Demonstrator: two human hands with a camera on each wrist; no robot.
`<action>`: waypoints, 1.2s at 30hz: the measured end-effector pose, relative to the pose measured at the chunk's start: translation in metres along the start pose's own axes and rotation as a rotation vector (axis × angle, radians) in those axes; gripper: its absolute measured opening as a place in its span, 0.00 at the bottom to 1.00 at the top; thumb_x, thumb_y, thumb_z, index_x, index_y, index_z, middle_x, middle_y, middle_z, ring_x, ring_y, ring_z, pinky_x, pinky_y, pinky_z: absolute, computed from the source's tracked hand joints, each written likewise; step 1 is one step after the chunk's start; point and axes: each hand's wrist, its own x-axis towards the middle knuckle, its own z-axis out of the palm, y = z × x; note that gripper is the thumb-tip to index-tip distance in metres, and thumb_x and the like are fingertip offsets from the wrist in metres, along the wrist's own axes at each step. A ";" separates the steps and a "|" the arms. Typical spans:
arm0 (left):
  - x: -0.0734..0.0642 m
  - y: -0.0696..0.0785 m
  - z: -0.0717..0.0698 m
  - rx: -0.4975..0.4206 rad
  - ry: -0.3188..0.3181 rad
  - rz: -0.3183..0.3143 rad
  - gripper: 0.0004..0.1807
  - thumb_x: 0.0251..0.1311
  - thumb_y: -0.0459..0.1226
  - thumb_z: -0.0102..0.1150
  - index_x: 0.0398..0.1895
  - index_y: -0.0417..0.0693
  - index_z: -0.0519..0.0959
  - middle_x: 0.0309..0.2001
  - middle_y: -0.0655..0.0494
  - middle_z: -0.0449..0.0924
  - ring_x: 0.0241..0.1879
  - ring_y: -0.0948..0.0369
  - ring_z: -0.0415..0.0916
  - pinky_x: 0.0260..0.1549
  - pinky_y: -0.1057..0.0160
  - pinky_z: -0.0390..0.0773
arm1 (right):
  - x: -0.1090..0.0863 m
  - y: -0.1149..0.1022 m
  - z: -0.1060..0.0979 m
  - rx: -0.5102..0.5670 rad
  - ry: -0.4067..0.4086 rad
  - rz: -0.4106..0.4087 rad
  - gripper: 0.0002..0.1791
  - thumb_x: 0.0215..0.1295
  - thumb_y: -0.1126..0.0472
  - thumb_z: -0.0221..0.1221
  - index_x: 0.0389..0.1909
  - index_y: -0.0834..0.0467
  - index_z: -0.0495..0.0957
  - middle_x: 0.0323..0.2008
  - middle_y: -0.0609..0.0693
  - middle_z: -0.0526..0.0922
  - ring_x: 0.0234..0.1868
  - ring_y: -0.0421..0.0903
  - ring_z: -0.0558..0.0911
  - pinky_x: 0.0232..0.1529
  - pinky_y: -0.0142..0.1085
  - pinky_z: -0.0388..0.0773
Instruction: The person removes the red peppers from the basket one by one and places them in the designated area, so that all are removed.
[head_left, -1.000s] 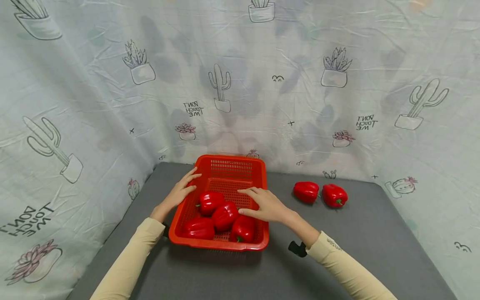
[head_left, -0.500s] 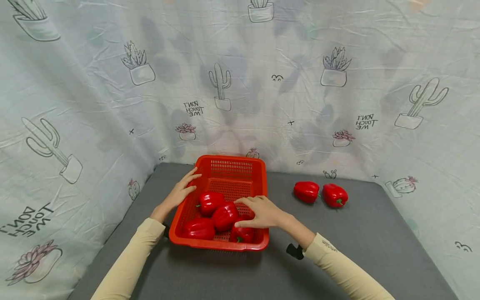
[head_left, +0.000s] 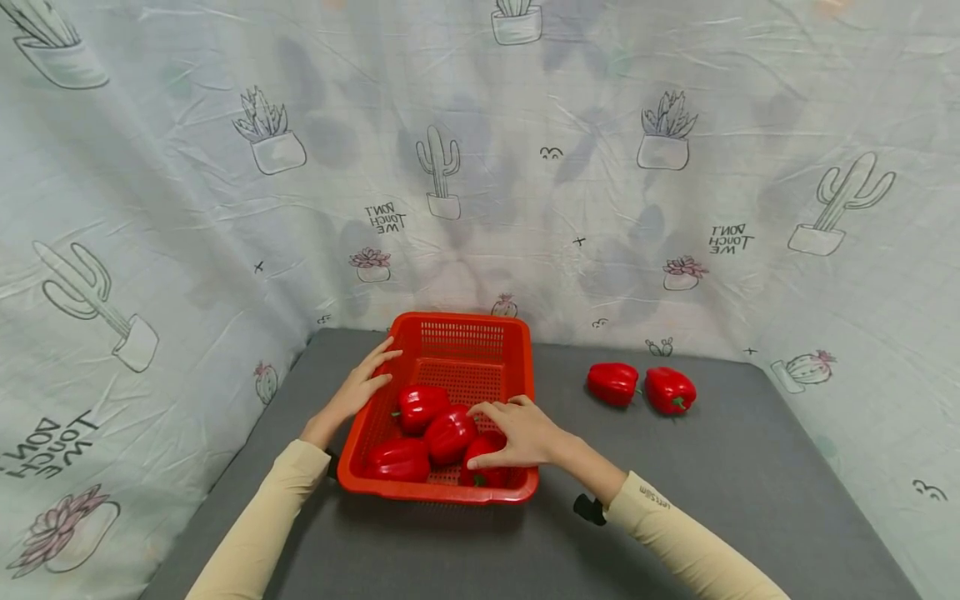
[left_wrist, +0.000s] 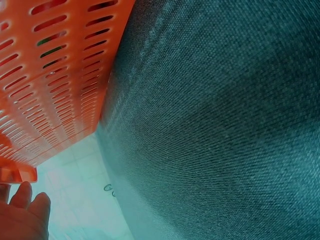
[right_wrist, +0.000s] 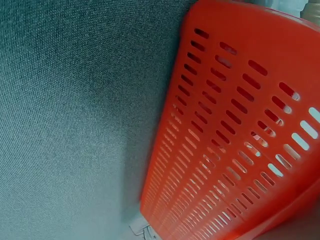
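A red-orange plastic basket [head_left: 517, 358] with slotted walls holds several red bell peppers, one of them the pepper at the near left [head_left: 397, 460]. My left hand [head_left: 352, 390] lies along the basket's left rim with its fingers extended; in the left wrist view its fingertips [left_wrist: 39, 207] show beside the rim. Over the right rim reaches my right hand [head_left: 525, 433], thumb and fingers spread above the near-right bell pepper [head_left: 491, 446]. Part of that pepper is hidden beneath the hand, and no firm grip on it shows. In the right wrist view the basket wall [right_wrist: 235, 120] hides the fingers.
Two more red bell peppers, a left one [head_left: 612, 384] and a right one [head_left: 670, 391], lie on the grey tabletop [head_left: 720, 483] right of the basket. A cactus-print curtain [head_left: 495, 208] hangs behind and at both sides.
My right hand has come down and toward the near side, from the basket's middle to over the near-right pepper. My left hand stays at the rim; the basket and peppers have not moved.
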 end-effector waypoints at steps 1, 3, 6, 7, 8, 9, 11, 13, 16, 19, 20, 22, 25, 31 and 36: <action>0.000 -0.004 0.001 -0.001 0.005 0.001 0.23 0.65 0.29 0.46 0.63 0.33 0.64 0.71 0.39 0.45 0.69 0.40 0.43 0.58 0.34 0.51 | -0.001 0.000 0.000 -0.002 0.000 0.000 0.41 0.48 0.24 0.49 0.58 0.45 0.66 0.50 0.42 0.80 0.45 0.35 0.78 0.58 0.49 0.60; 0.000 -0.009 0.003 0.002 0.012 0.008 0.23 0.65 0.30 0.46 0.63 0.35 0.64 0.72 0.40 0.46 0.69 0.40 0.44 0.58 0.35 0.51 | -0.001 -0.001 0.000 -0.009 0.001 -0.006 0.40 0.48 0.23 0.49 0.56 0.45 0.67 0.48 0.42 0.81 0.44 0.35 0.78 0.56 0.47 0.61; 0.000 -0.011 0.004 -0.026 0.021 0.021 0.23 0.64 0.31 0.47 0.63 0.36 0.65 0.72 0.41 0.47 0.69 0.41 0.44 0.59 0.34 0.51 | -0.002 -0.001 0.001 -0.029 0.000 -0.019 0.40 0.47 0.22 0.49 0.55 0.44 0.69 0.43 0.40 0.82 0.40 0.34 0.77 0.54 0.45 0.61; 0.000 -0.011 0.003 -0.033 0.023 0.024 0.23 0.64 0.31 0.47 0.63 0.36 0.66 0.72 0.42 0.47 0.69 0.41 0.44 0.59 0.35 0.50 | -0.002 -0.001 0.001 -0.038 0.000 -0.024 0.39 0.47 0.22 0.49 0.54 0.44 0.69 0.43 0.40 0.82 0.40 0.33 0.77 0.53 0.44 0.62; 0.000 -0.011 0.003 -0.031 0.022 0.026 0.23 0.64 0.31 0.47 0.63 0.36 0.65 0.72 0.42 0.47 0.69 0.41 0.44 0.59 0.35 0.50 | -0.002 -0.001 0.001 -0.050 -0.002 -0.026 0.39 0.46 0.22 0.49 0.54 0.44 0.69 0.42 0.39 0.82 0.39 0.33 0.77 0.53 0.43 0.61; 0.000 -0.011 0.003 -0.031 0.021 0.025 0.23 0.64 0.31 0.47 0.63 0.36 0.65 0.72 0.42 0.47 0.69 0.41 0.44 0.59 0.35 0.50 | -0.002 -0.001 0.002 -0.061 -0.007 -0.027 0.39 0.46 0.22 0.49 0.54 0.43 0.69 0.41 0.39 0.82 0.38 0.32 0.77 0.53 0.43 0.61; -0.001 -0.010 0.004 -0.028 0.018 0.023 0.23 0.64 0.30 0.47 0.63 0.36 0.65 0.72 0.42 0.47 0.70 0.41 0.44 0.59 0.35 0.50 | -0.002 -0.001 0.003 -0.077 -0.014 -0.027 0.39 0.46 0.22 0.50 0.53 0.43 0.69 0.39 0.38 0.82 0.37 0.31 0.76 0.52 0.42 0.61; -0.001 -0.010 0.004 -0.024 0.014 0.024 0.23 0.64 0.30 0.47 0.63 0.36 0.65 0.72 0.42 0.47 0.70 0.41 0.43 0.59 0.35 0.51 | -0.002 -0.001 0.004 -0.087 -0.020 -0.024 0.38 0.46 0.23 0.51 0.53 0.42 0.69 0.36 0.37 0.81 0.35 0.30 0.76 0.52 0.42 0.61; -0.001 -0.010 0.004 -0.020 0.015 0.026 0.23 0.64 0.30 0.47 0.63 0.35 0.65 0.72 0.41 0.47 0.69 0.41 0.44 0.59 0.35 0.51 | -0.002 -0.001 0.005 -0.090 -0.019 -0.023 0.35 0.47 0.25 0.53 0.52 0.42 0.69 0.30 0.36 0.79 0.32 0.30 0.74 0.52 0.43 0.61; -0.001 -0.010 0.004 -0.022 0.020 0.025 0.23 0.64 0.30 0.46 0.63 0.35 0.65 0.72 0.41 0.47 0.69 0.41 0.44 0.59 0.35 0.50 | -0.001 -0.001 0.005 -0.095 -0.011 -0.025 0.34 0.47 0.27 0.55 0.51 0.43 0.70 0.27 0.35 0.76 0.29 0.30 0.73 0.52 0.43 0.61; -0.001 -0.010 0.004 -0.021 0.019 0.025 0.23 0.64 0.30 0.46 0.63 0.35 0.65 0.72 0.42 0.47 0.70 0.41 0.43 0.59 0.35 0.50 | -0.001 -0.001 0.006 -0.096 -0.008 -0.027 0.33 0.47 0.27 0.55 0.50 0.43 0.70 0.26 0.35 0.76 0.28 0.30 0.73 0.52 0.43 0.61; 0.000 -0.010 0.004 -0.022 0.021 0.023 0.23 0.64 0.30 0.47 0.63 0.36 0.65 0.72 0.42 0.47 0.70 0.42 0.44 0.59 0.35 0.50 | -0.001 -0.001 0.006 -0.099 -0.002 -0.031 0.32 0.47 0.28 0.56 0.49 0.43 0.70 0.26 0.35 0.75 0.27 0.29 0.72 0.51 0.42 0.61; 0.000 -0.010 0.003 -0.011 0.018 0.022 0.23 0.64 0.31 0.46 0.63 0.37 0.65 0.72 0.43 0.47 0.70 0.42 0.43 0.60 0.35 0.49 | -0.001 -0.001 0.005 -0.103 0.006 -0.037 0.30 0.47 0.29 0.56 0.45 0.44 0.71 0.28 0.34 0.75 0.25 0.28 0.70 0.49 0.41 0.61; -0.002 -0.005 0.001 -0.010 0.014 0.017 0.23 0.64 0.29 0.46 0.63 0.35 0.65 0.71 0.40 0.47 0.70 0.41 0.43 0.59 0.35 0.50 | -0.002 -0.002 0.004 -0.102 0.006 -0.034 0.26 0.48 0.30 0.57 0.40 0.44 0.72 0.29 0.34 0.75 0.26 0.28 0.70 0.46 0.39 0.61; -0.003 -0.002 0.002 0.008 0.012 0.011 0.23 0.64 0.28 0.46 0.63 0.34 0.64 0.71 0.38 0.47 0.69 0.39 0.44 0.58 0.34 0.51 | -0.004 -0.004 -0.002 -0.056 -0.010 -0.034 0.25 0.50 0.32 0.57 0.39 0.45 0.73 0.32 0.35 0.77 0.30 0.30 0.73 0.48 0.43 0.62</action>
